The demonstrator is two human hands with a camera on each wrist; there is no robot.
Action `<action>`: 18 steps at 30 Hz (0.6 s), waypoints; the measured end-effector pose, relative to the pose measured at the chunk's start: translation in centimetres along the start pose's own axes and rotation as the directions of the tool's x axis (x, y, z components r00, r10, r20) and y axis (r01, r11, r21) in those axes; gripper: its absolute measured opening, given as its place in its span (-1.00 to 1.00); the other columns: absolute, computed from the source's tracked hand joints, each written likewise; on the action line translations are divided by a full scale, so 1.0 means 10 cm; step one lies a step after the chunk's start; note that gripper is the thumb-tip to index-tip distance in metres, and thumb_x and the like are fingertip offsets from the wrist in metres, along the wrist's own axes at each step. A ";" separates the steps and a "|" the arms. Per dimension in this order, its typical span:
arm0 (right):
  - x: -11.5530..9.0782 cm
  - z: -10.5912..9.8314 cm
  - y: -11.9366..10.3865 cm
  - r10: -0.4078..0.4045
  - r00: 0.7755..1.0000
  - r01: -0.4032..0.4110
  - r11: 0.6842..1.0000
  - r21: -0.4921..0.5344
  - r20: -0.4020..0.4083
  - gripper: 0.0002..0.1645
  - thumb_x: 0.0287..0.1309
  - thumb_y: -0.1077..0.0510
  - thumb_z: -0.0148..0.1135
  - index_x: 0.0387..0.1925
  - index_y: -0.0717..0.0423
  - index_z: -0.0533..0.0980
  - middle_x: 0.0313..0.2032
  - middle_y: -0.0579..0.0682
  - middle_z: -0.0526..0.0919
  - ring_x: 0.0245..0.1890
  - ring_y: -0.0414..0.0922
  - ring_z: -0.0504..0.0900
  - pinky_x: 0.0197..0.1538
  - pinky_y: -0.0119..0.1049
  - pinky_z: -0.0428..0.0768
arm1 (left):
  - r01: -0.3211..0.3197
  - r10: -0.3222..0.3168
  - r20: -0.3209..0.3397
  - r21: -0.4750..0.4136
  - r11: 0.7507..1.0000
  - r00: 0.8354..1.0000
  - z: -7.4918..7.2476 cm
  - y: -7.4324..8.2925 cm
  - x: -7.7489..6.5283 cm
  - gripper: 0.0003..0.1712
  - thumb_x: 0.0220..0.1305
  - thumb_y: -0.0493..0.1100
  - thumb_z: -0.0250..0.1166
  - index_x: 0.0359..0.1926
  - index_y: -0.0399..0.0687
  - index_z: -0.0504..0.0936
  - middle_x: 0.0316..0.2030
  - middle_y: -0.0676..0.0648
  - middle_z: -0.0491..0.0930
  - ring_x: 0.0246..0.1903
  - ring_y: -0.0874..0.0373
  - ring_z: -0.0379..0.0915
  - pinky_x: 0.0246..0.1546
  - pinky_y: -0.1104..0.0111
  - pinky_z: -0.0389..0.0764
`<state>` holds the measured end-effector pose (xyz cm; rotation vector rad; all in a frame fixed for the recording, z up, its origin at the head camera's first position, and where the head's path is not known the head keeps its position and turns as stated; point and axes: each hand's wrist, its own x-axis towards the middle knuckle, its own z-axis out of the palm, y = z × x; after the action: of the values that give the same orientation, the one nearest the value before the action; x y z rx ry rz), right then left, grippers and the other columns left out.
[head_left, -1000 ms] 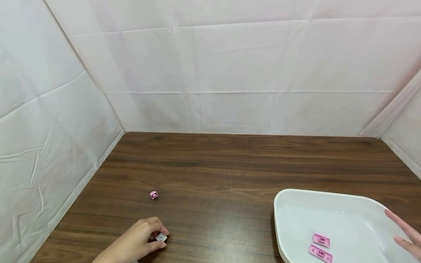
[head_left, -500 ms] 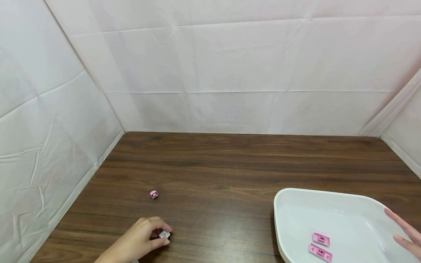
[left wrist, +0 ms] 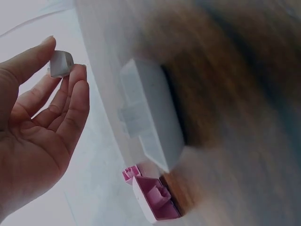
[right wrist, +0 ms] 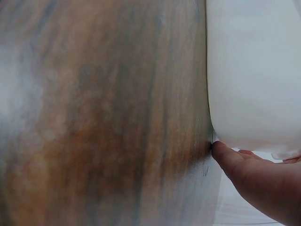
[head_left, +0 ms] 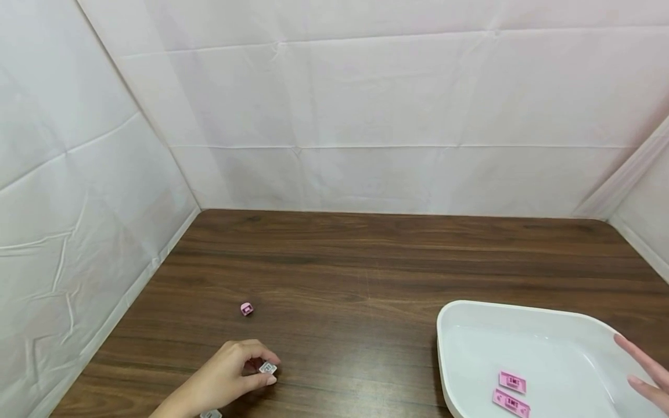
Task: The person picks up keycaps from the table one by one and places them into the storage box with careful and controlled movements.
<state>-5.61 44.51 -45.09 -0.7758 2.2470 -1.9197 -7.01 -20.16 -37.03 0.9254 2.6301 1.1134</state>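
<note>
My left hand (head_left: 230, 371) pinches a small light grey keycap (head_left: 268, 368) between thumb and fingers; the left wrist view shows this keycap (left wrist: 61, 64) held at the fingertips. Near that wrist lies a long grey keycap (left wrist: 153, 113), underside showing, partly visible in the head view at the bottom edge. My right hand (head_left: 648, 371) is at the right side of the white tray (head_left: 455, 348), only two extended fingers showing. In the right wrist view that hand (right wrist: 263, 179) is against the tray's corner. Two pink keycaps (head_left: 512, 382) lie underside up in the tray.
A small pink keycap (head_left: 247, 309) sits on the brown wooden table (head_left: 340, 261) beyond my left hand. The left wrist view also shows a larger pink keycap (left wrist: 157, 200). White cloth walls (head_left: 366, 116) enclose the table's back and sides.
My left hand has moved slightly right and away from me, carrying the small grey keycap. More of the grey keycap at the bottom edge now shows. The right hand stays by the tray.
</note>
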 end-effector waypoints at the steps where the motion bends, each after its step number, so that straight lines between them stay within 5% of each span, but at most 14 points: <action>1: 0.00 0.00 0.00 -0.009 1.000 0.009 1.000 0.021 0.007 -0.11 0.26 0.55 -0.48 0.33 -0.44 0.03 0.11 -0.64 0.25 -0.07 -0.61 0.38 -0.26 -0.70 0.40 | -0.001 0.001 0.000 -0.006 1.000 1.000 0.00 0.00 0.00 -0.75 0.15 -0.08 0.27 -0.23 -0.16 0.62 -0.32 0.07 0.58 -0.38 0.42 0.39 -0.36 0.47 0.54; 10: 0.00 0.02 -0.02 0.045 0.998 -0.050 0.990 -0.130 -0.041 -0.11 0.29 0.51 -0.42 0.28 -0.57 0.03 0.04 -0.77 0.21 -0.10 -0.68 0.32 -0.29 -0.75 0.33 | -0.041 0.040 -0.027 -0.042 0.998 0.999 0.04 0.02 0.01 -0.73 0.16 -0.04 0.25 -0.24 -0.16 0.62 -0.33 0.06 0.58 -0.37 0.42 0.41 -0.34 0.45 0.55; 18: 0.05 0.05 -0.06 -0.052 0.997 0.046 0.994 0.102 0.055 -0.13 0.27 0.54 -0.50 0.33 -0.40 0.06 0.18 -0.58 0.21 -0.06 -0.59 0.38 -0.23 -0.70 0.41 | -0.074 0.067 -0.057 -0.126 0.989 0.996 0.07 0.06 0.05 -0.77 0.17 -0.10 0.26 -0.25 -0.19 0.61 -0.36 -0.01 0.60 -0.37 0.40 0.42 -0.38 0.45 0.56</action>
<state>-5.67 43.74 -44.45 -0.8680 2.0994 -1.9880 -6.88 -19.11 -37.05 0.9829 2.5485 1.3233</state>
